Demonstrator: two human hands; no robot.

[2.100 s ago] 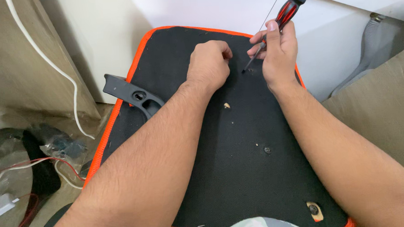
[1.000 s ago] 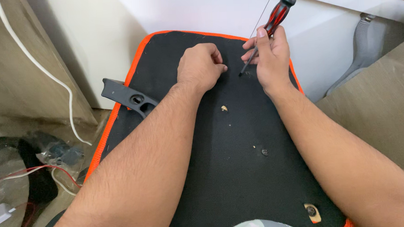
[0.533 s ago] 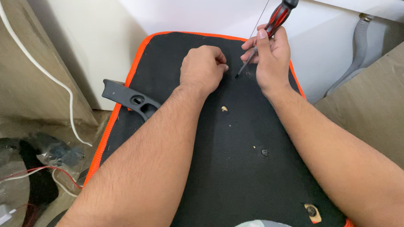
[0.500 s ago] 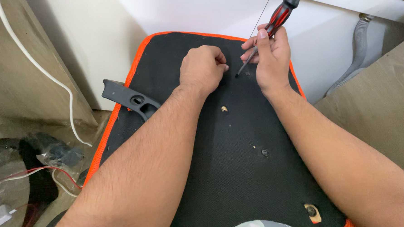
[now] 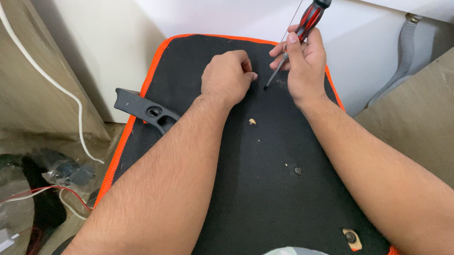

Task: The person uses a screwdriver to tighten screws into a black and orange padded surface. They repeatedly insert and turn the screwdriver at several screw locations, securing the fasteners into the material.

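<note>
A black fabric chair-seat underside (image 5: 250,182) with an orange mesh edge lies in front of me. My right hand (image 5: 303,63) grips a red and black screwdriver (image 5: 314,11) near the shaft, tip down, just left of a small hole near the seat's far edge. My left hand (image 5: 227,79) rests as a fist on the fabric beside the tip, thumb and fingers pinched together. Whether anything small is between them is hidden.
A black plastic bracket (image 5: 144,109) sticks out from the seat's left edge. On the fabric are a wood chip (image 5: 252,121), a screw hole (image 5: 298,171) and a bolt (image 5: 350,236). A white cable (image 5: 46,74), bagged parts (image 5: 65,173) and a grey hose (image 5: 402,58) lie around.
The screwdriver tip has come off the hole and shifted slightly left, towards my left fingertips. My left hand has stayed a fist in almost the same spot.
</note>
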